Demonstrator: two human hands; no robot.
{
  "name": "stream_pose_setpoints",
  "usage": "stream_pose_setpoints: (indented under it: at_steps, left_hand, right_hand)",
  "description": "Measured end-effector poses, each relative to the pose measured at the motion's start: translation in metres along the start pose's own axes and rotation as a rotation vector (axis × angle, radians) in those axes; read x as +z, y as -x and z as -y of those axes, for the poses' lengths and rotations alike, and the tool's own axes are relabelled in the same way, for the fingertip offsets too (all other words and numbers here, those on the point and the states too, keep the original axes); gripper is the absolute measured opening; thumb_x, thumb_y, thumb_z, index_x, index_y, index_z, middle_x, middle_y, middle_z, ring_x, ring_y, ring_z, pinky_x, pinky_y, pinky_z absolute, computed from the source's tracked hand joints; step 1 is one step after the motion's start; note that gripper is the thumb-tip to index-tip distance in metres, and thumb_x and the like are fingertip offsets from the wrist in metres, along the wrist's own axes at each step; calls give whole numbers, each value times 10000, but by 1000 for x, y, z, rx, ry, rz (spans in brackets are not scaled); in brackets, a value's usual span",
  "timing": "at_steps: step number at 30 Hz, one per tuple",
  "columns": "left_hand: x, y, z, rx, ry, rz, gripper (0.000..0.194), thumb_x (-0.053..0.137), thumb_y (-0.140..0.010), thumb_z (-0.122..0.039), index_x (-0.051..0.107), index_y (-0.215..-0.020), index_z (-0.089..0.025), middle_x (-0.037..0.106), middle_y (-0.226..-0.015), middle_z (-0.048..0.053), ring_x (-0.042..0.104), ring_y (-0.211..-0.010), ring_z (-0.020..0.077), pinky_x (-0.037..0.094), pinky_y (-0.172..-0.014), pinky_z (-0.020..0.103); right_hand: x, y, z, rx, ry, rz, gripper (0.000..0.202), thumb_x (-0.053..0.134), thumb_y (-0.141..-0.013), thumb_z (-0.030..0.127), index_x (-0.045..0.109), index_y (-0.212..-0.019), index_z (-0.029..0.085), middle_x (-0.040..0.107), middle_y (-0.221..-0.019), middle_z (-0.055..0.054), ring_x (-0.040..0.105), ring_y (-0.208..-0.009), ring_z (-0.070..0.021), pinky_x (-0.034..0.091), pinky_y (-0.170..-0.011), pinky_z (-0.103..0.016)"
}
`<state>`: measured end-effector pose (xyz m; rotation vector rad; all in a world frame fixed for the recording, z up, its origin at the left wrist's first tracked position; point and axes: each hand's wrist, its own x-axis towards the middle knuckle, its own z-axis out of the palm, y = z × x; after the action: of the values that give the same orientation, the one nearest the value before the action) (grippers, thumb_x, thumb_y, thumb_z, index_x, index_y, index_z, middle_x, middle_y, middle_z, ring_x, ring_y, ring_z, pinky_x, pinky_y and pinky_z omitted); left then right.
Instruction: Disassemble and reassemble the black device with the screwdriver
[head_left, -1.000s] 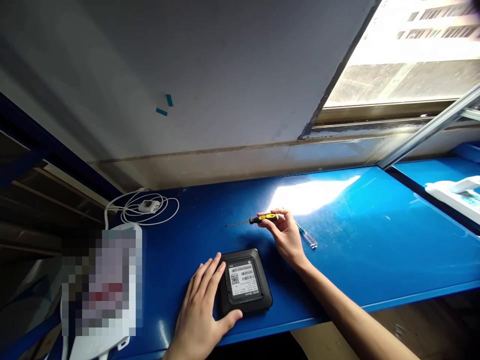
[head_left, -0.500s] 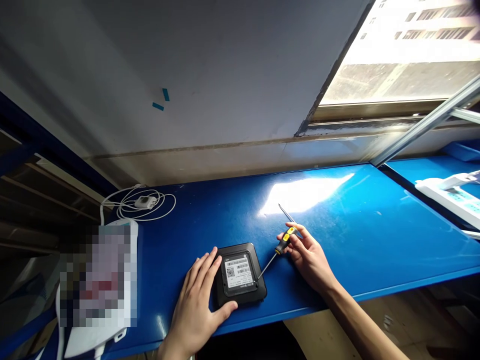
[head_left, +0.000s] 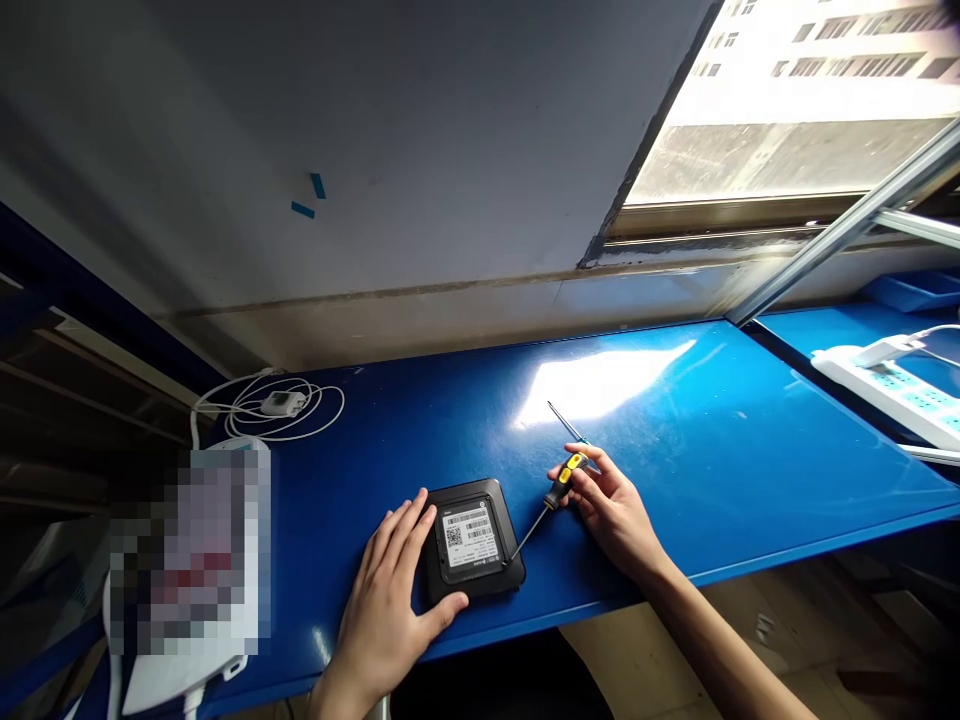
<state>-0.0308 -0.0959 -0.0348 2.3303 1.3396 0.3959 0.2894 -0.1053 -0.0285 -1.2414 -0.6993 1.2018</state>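
Observation:
A black square device [head_left: 513, 520] with a white printed label lies on the blue table [head_left: 720, 440]. Along its left side rests my left hand [head_left: 394, 590], fingers on the upper left edge and thumb at the lower edge. My right hand [head_left: 607, 505] is closed around the black and yellow handle of a screwdriver [head_left: 564, 482], whose shaft slants down to the lower right corner of the device's recessed label area. Just beyond my right hand lies a second screwdriver [head_left: 566, 420], its shaft pointing away and its handle partly hidden by my fingers.
At the left, a white device [head_left: 259, 500], partly pixelated, sits near a coiled white cable with a small adapter [head_left: 283, 403]. A metal frame post [head_left: 817, 240] rises at the right, beside a white power strip [head_left: 892, 390] and a blue tray [head_left: 915, 290].
The whole view has shifted slightly, so objects appear a little further left. Both hands keep the same hold, and the screwdriver still meets the device's corner.

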Motion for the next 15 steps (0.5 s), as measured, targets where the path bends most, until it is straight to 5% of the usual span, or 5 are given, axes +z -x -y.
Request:
stream_pose_setpoints:
  at_steps: [15]
  left_hand:
    - [0, 0, -1, -8, 17, 3, 757, 645, -965, -515, 300, -1611, -324, 349, -1689, 64, 361, -1530, 361, 404, -1193, 621]
  right_hand:
    - [-2, 1, -4, -64, 37, 3, 450, 795, -860, 501, 625, -1204, 266, 758, -914, -36, 670, -702, -169, 559, -671, -313]
